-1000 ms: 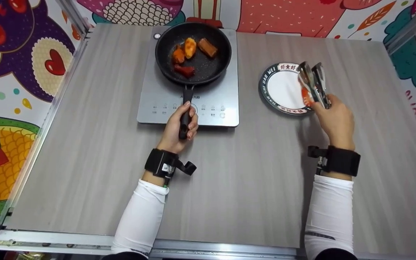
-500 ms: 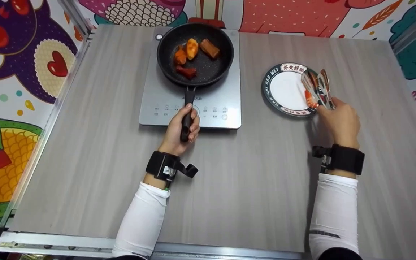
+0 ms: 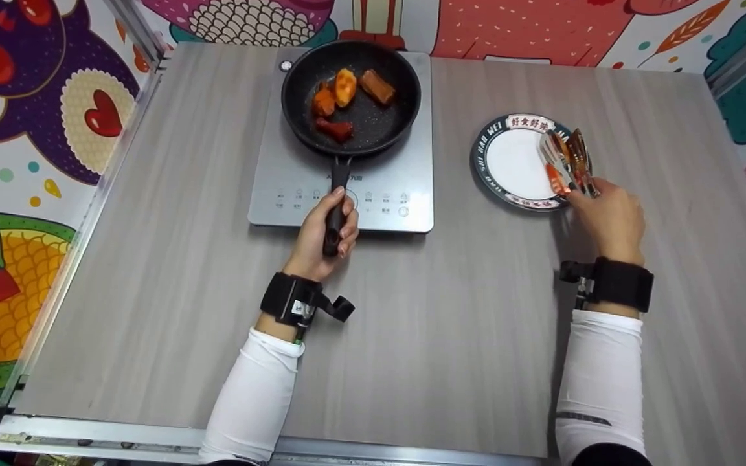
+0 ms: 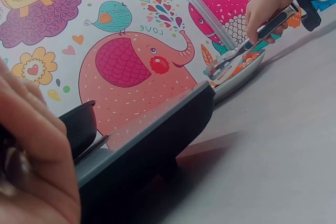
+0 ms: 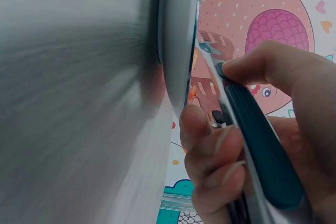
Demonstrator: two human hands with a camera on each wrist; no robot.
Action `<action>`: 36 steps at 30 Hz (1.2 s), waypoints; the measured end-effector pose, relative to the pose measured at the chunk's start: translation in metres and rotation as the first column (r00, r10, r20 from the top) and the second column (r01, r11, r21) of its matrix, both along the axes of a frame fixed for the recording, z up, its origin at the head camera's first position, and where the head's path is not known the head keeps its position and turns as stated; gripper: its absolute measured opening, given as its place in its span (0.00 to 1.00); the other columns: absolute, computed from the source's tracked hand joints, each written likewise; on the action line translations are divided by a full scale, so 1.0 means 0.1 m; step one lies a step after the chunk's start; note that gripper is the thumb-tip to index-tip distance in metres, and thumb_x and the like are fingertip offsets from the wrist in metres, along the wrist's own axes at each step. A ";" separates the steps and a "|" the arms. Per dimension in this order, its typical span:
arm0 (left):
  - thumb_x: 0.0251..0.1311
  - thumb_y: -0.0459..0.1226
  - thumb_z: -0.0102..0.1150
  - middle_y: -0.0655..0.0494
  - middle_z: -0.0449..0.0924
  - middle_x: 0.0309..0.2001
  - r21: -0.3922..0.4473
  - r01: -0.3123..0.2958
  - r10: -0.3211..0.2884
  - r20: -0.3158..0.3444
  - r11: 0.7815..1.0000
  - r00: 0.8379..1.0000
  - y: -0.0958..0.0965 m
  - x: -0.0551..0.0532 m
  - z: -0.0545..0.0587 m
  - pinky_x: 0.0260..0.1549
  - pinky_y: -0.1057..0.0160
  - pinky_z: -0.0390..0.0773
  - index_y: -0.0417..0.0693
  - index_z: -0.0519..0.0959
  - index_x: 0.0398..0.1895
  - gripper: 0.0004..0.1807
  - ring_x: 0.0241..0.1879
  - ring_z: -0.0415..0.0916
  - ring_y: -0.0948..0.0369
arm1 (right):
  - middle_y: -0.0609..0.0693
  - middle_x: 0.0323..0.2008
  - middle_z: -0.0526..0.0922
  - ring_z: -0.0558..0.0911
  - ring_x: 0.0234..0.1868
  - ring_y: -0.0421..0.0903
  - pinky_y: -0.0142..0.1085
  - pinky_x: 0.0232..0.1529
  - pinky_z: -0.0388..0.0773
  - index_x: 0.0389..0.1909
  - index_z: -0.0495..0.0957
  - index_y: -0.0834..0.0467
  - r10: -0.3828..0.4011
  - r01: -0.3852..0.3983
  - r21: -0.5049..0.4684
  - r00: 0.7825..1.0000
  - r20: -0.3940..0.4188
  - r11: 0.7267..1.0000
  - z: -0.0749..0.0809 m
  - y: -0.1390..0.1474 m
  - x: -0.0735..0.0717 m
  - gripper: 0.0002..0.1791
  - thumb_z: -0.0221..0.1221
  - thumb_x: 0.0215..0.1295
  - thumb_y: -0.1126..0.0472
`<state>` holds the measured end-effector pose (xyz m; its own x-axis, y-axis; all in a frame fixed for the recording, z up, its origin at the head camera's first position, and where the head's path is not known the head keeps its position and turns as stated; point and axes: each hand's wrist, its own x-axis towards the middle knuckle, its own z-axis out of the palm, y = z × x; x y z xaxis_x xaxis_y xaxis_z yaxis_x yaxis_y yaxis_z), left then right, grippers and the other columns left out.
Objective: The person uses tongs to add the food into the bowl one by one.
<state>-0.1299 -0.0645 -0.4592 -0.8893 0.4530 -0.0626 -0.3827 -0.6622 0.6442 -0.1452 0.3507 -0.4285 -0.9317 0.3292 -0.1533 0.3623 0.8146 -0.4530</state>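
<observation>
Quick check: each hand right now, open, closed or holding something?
Left hand: closed, gripping the frying pan's handle.
Right hand: closed around the tongs, over the plate's right side.

Black with pale specks, the pan (image 3: 376, 126) holds food (image 3: 346, 88) in yellow-orange, orange, brown and dark red. The cooker (image 3: 279, 152) is silver; the plate (image 3: 515, 162) white, its dark rim white-lettered. The tongs (image 5: 265, 148) are silver and dark, the sleeves (image 3: 253, 395) white, the table (image 3: 463, 336) streaky grey, the wall (image 3: 515, 32) bright with cartoons.
</observation>
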 end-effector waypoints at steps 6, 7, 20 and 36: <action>0.65 0.46 0.40 0.58 0.60 0.11 0.000 -0.004 0.004 0.002 1.000 1.000 -0.01 -0.01 0.00 0.01 0.71 0.57 0.45 0.64 0.24 0.16 0.05 0.58 0.65 | 0.67 0.56 0.65 0.67 0.52 0.67 0.58 0.48 0.64 0.63 0.60 0.59 0.014 -0.014 0.012 1.000 -0.012 1.000 0.00 -0.02 -0.01 0.36 0.49 0.59 0.41; 0.65 0.46 0.40 0.58 0.60 0.11 -0.002 -0.004 0.004 0.002 1.000 1.000 -0.01 0.00 0.00 0.01 0.71 0.57 0.45 0.64 0.24 0.16 0.05 0.58 0.65 | 0.67 0.56 0.65 0.67 0.52 0.67 0.58 0.47 0.64 0.62 0.60 0.60 0.021 -0.020 0.017 1.000 -0.013 1.000 0.00 -0.03 -0.01 0.36 0.49 0.59 0.41; 0.64 0.47 0.42 0.58 0.60 0.11 -0.003 0.001 0.000 0.019 1.000 1.000 0.02 0.04 -0.03 0.01 0.71 0.58 0.45 0.64 0.24 0.16 0.04 0.60 0.65 | 0.67 0.55 0.66 0.70 0.49 0.66 0.57 0.42 0.67 0.61 0.63 0.61 0.070 -0.069 0.052 0.997 -0.028 0.996 -0.10 -0.09 0.03 0.33 0.50 0.61 0.43; 0.66 0.46 0.40 0.58 0.61 0.11 -0.004 -0.011 0.011 0.004 1.000 1.000 0.00 0.00 -0.01 0.01 0.71 0.59 0.45 0.64 0.24 0.16 0.05 0.59 0.66 | 0.60 0.36 0.79 0.78 0.30 0.54 0.44 0.27 0.69 0.58 0.68 0.53 0.017 -0.014 0.021 0.991 -0.135 1.000 -0.08 -0.11 -0.03 0.26 0.47 0.61 0.47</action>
